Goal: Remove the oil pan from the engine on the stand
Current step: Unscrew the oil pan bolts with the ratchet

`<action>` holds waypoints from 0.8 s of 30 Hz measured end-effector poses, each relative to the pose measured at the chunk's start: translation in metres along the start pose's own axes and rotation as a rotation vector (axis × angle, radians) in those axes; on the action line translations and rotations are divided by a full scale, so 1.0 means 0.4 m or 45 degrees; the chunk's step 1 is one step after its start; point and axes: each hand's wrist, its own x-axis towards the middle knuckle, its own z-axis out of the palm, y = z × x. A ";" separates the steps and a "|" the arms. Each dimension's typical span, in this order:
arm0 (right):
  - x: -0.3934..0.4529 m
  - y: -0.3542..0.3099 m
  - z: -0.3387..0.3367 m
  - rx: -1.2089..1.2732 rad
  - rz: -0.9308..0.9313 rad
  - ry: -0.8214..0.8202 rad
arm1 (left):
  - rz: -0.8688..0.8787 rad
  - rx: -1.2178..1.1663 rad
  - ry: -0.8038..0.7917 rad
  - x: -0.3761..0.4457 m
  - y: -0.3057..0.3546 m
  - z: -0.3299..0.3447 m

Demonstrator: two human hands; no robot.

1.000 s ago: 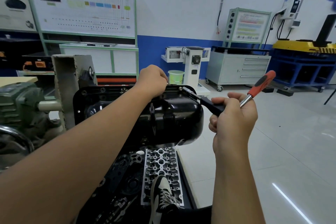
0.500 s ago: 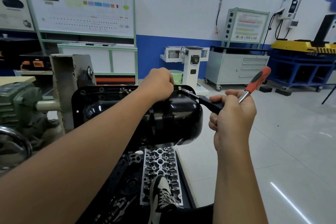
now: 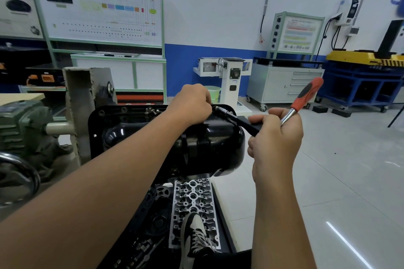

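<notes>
Head view: the black oil pan is bolted to the engine on the stand, which holds it at chest height with the pan's rounded belly facing the person, so the bolts round its rim can be reached from the front. The right hand is curled round a ratchet, gripping the steel shank just below the red handle; the black extension runs from that hand to the pan's upper right rim, where the socket appears to sit on a bolt. The left hand reaches over the pan and closes at that same corner, its fingers bent round the socket end, probably to steady it on the bolt head; exactly what the fingers pinch is hidden. The pan looks attached, so this seems an early bolt-loosening step. Below, a bare cylinder head lies on the stand's base beside a shoe.
</notes>
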 end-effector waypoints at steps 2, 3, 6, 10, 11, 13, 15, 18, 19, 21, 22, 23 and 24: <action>-0.004 -0.001 0.008 -0.015 -0.033 -0.032 | 0.070 0.003 -0.036 -0.001 0.003 0.002; -0.006 -0.001 0.012 -0.004 -0.034 -0.049 | 0.119 -0.003 -0.065 -0.001 0.004 0.003; -0.006 0.001 0.016 0.021 -0.030 -0.068 | 0.291 -0.054 -0.146 -0.013 0.012 0.004; -0.005 -0.003 0.014 0.033 -0.030 -0.080 | 0.611 0.063 -0.285 -0.041 0.029 0.004; -0.004 -0.006 0.013 0.035 -0.037 -0.103 | 0.692 0.143 -0.304 -0.044 0.034 0.005; 0.001 -0.011 0.004 -0.007 -0.094 -0.225 | 0.804 0.220 -0.339 -0.046 0.042 0.004; 0.008 -0.015 -0.008 -0.117 -0.183 -0.394 | 0.890 0.252 -0.320 -0.048 0.042 0.006; 0.014 -0.018 -0.016 -0.098 -0.183 -0.474 | 0.947 0.205 -0.310 -0.050 0.041 0.007; 0.009 -0.018 -0.010 -0.039 -0.139 -0.413 | 0.955 0.164 -0.302 -0.049 0.042 0.007; -0.010 -0.014 0.014 0.079 0.007 -0.135 | 0.960 0.122 -0.281 -0.049 0.045 0.009; -0.024 -0.011 0.025 0.115 0.050 0.024 | 0.955 0.116 -0.290 -0.049 0.045 0.008; -0.037 -0.010 0.031 0.117 0.033 0.124 | 0.945 0.111 -0.306 -0.049 0.045 0.007; -0.047 -0.010 0.032 0.069 -0.042 0.121 | 0.934 0.105 -0.317 -0.049 0.045 0.006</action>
